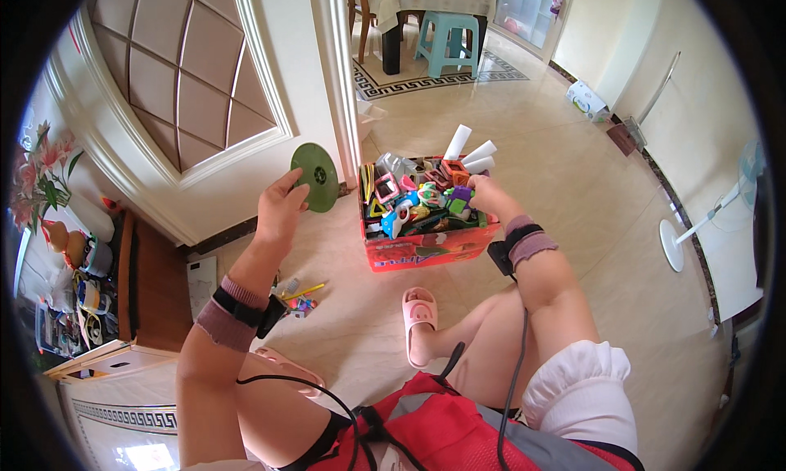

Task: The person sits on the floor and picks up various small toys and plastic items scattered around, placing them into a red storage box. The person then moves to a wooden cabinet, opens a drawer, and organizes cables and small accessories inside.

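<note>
My left hand pinches the edge of a green disc with a dark hub at its centre, held up to the left of a red cardboard box. The box is full of toys: magnetic frame pieces, a blue and white toy, a purple and green toy and rolled white tubes sticking out at the back. My right hand is at the box's right side, beside the purple and green toy. Its fingertips are partly hidden, so I cannot tell whether they grip anything.
Small colourful toys and a yellow stick lie on the floor at left, near a wooden cabinet. A white doorframe edge rises behind the box. Farther off are a light blue stool, a table and, at right, a standing fan.
</note>
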Demonstrator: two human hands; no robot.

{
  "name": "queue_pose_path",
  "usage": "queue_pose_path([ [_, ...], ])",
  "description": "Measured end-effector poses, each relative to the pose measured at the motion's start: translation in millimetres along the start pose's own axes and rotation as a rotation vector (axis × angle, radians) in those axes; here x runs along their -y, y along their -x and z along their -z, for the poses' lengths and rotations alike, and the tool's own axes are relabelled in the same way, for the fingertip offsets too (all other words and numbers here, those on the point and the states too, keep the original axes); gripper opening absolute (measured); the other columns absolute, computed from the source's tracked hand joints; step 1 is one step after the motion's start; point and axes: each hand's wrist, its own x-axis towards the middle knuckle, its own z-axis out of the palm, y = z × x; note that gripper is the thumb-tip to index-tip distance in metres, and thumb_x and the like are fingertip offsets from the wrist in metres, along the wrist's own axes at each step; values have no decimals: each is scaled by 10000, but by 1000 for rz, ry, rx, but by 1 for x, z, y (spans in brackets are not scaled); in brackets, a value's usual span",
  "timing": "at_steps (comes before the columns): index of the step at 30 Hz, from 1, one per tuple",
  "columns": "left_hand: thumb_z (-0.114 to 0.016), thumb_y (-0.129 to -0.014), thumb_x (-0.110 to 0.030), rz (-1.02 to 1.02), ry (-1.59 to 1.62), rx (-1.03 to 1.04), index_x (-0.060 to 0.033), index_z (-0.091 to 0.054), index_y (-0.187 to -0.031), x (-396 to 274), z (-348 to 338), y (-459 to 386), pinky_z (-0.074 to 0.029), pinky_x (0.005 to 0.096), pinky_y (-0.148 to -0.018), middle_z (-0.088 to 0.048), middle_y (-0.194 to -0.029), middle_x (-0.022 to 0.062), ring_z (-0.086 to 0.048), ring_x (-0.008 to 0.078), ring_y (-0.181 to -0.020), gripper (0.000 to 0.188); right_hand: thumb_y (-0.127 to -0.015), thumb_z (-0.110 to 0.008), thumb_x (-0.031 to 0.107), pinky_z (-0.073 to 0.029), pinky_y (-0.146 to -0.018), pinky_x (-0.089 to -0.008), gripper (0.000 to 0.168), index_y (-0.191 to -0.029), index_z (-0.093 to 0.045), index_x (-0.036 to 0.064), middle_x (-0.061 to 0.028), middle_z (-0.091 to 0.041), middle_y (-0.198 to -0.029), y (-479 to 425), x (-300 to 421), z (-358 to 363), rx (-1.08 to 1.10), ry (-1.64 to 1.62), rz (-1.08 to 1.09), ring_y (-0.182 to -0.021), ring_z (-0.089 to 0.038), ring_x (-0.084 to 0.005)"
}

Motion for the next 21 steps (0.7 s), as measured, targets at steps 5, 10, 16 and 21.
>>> queue_pose_path([
  [5, -564, -870, -158, 124, 20, -30, -7, -511, -1275, 23, 0, 1, -455, 255, -749, -574, -1044, 14, -522, 83, -884, 436, -715, -665, 98, -489, -810, -404, 254, -961, -609, 68, -165, -655, -968, -1, -11, -11, -4, -1, 70, -951, -622, -314],
  [10, -578, -858, -149, 174, 66, -40, 16, -516, -1259, 27, -13, 3, -454, 250, -709, -594, -1009, 33, -525, 83, -818, 438, -770, -613, 117, -480, -819, -433, 243, -1010, -598, 84, -156, -644, -997, 2, 2, -23, 44, 310, -7, -980, -613, -312],
  [16, -557, -882, -165, 214, 69, -5, -23, -532, -1248, 30, -10, 2, -451, 265, -759, -568, -1021, 6, -523, 90, -893, 393, -801, -572, 110, -473, -837, -446, 200, -998, -593, 88, -146, -621, -1024, 1, 9, -24, -21, 354, 6, -1005, -597, -322],
  [21, -575, -861, -174, 222, 53, 34, -12, -560, -1230, 28, -17, 4, -441, 270, -742, -621, -1038, 39, -542, 95, -868, 403, -770, -625, 165, -481, -849, -421, 235, -979, -599, 61, -144, -617, -1042, 1, 30, -11, -78, 197, 72, -1013, -594, -318],
])
